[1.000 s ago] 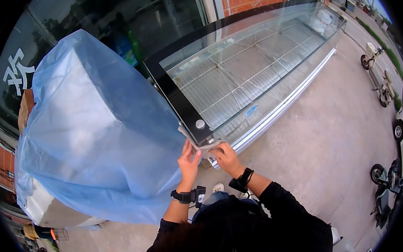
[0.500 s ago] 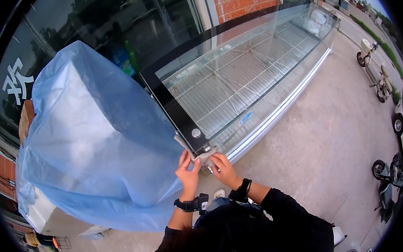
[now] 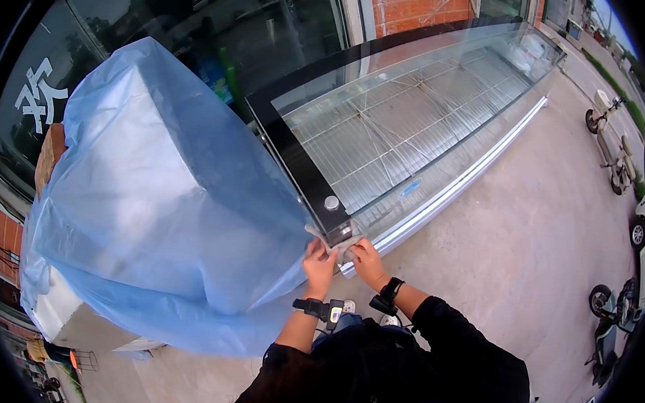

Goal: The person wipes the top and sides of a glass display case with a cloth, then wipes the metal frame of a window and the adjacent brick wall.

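A light grey-beige cloth (image 3: 345, 253) is bunched around the near corner of a long glass display case (image 3: 406, 122) with a black-edged top. My left hand (image 3: 318, 267) pinches the cloth on the left side of that corner. On the right side, my right hand (image 3: 368, 264) has its fingers closed on the same cloth. Just above the cloth, a round silver cap (image 3: 331, 203) sits on the black frame. Wire racks show through the glass. The cloth hides the tip of the corner.
A bulky object under a blue plastic sheet (image 3: 138, 205) stands close on my left. A silver rail (image 3: 468, 172) runs along the case's front. Dark shop windows (image 3: 180, 40) are behind. Scooters (image 3: 614, 317) and a white vehicle (image 3: 644, 237) stand on the right.
The camera view has shifted, so the case, sheet and hands appear displaced in the picture. Both hands stay at the same corner with the cloth, their fingers slightly repositioned.
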`<state>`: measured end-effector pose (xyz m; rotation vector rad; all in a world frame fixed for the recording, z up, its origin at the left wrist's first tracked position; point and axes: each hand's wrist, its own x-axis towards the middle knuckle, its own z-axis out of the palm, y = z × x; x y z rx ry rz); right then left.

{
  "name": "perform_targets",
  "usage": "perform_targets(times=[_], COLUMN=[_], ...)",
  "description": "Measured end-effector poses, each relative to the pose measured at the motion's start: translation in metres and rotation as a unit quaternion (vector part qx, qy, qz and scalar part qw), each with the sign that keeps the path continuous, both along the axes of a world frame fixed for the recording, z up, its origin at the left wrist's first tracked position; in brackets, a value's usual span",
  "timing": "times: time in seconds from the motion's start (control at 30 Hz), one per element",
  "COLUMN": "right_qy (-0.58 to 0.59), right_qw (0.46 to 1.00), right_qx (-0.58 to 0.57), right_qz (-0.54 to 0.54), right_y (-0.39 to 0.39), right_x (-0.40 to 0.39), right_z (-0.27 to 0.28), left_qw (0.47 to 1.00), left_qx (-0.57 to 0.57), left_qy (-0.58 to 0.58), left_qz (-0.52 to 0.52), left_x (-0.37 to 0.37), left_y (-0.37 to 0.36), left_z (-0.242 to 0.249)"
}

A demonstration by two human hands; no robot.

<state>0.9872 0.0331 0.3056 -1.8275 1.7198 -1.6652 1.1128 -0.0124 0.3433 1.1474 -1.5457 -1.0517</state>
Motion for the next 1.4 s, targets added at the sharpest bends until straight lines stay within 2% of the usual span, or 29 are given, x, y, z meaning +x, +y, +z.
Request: perform_targets(times=[0.07,0.13,0.2,0.3,0.37,0.43,0.47,0.6,0.67,0.7,0.77,0.8,0.87,1.0,1.1,1.17,1.2,1.27,1.3,1.37,1.4], right_qy=[-0.008,-0.046,-0.043,-0.047,-0.055,-0.042,-0.044,-0.021,-0.052,-0.05,-0.077,-0.077,-0.029,0.046,0.05,0.08,0.08,0.055,0.057,0.018,-0.016], right_qw=[0.999,0.998,0.998,0.997,0.996,0.999,0.999,0.999,0.997,0.997,0.994,0.994,0.997,0.997,0.998,0.997,0.997,0.998,0.998,0.998,0.998], right_qx=[-0.037,-0.052,-0.05,-0.056,-0.057,0.006,0.025,0.023,-0.045,-0.042,-0.048,-0.047,-0.053,-0.066,-0.043,0.014,0.014,0.021,0.015,-0.047,-0.054], right_qz=[-0.003,-0.004,-0.011,-0.033,-0.04,-0.024,-0.015,-0.005,-0.038,-0.04,-0.056,-0.057,-0.056,-0.02,-0.001,0.008,0.008,0.013,0.014,-0.032,-0.037], right_y=[0.001,0.005,0.006,0.0,-0.004,-0.002,0.0,0.001,0.004,0.003,0.003,0.003,0.0,-0.004,-0.005,-0.005,0.001,-0.003,-0.008,0.003,0.005], right_x=[0.005,0.012,0.016,0.016,0.015,0.012,0.01,0.01,0.017,0.019,0.023,0.022,0.02,0.005,0.001,-0.002,0.0,0.001,0.0,0.01,0.013], right_z=[0.03,0.043,0.05,0.034,0.016,0.007,0.001,0.007,0.032,0.039,0.048,0.047,0.04,0.014,-0.004,-0.025,-0.028,-0.028,-0.017,0.022,0.04], left_qw=[0.993,0.993,0.993,0.997,0.997,0.996,0.998,0.992,0.993,0.993,0.994,0.994,0.993,0.994,0.995,0.98,0.98,0.974,0.976,0.986,0.986], left_qx=[-0.109,-0.108,-0.109,-0.07,-0.039,0.006,0.02,0.093,0.028,0.032,-0.103,-0.101,0.031,0.011,0.053,0.132,0.132,0.195,0.188,0.053,0.063], left_qy=[-0.009,0.011,0.038,0.012,0.067,0.074,0.015,-0.028,0.113,0.115,0.038,0.039,0.112,0.094,0.041,-0.096,-0.096,0.058,0.059,0.152,0.152], left_qz=[0.041,0.037,0.023,-0.001,-0.001,-0.048,-0.058,-0.079,-0.002,-0.003,0.007,0.007,-0.011,-0.053,-0.074,-0.112,-0.112,-0.097,-0.096,-0.038,-0.034], left_x=[-0.003,-0.004,-0.002,0.002,0.003,0.003,0.006,0.006,-0.006,-0.007,-0.007,-0.007,-0.006,0.003,0.007,0.011,0.012,0.008,0.003,-0.002,-0.002], left_y=[0.004,0.012,0.008,-0.005,-0.013,-0.015,-0.015,-0.012,0.001,0.006,0.009,0.008,0.001,-0.015,-0.019,-0.024,-0.022,-0.025,-0.026,-0.001,0.002], left_z=[0.019,0.058,0.069,0.049,0.019,0.009,0.002,0.001,0.026,0.037,0.052,0.051,0.048,0.015,0.005,-0.021,-0.04,-0.066,-0.047,0.017,0.035])
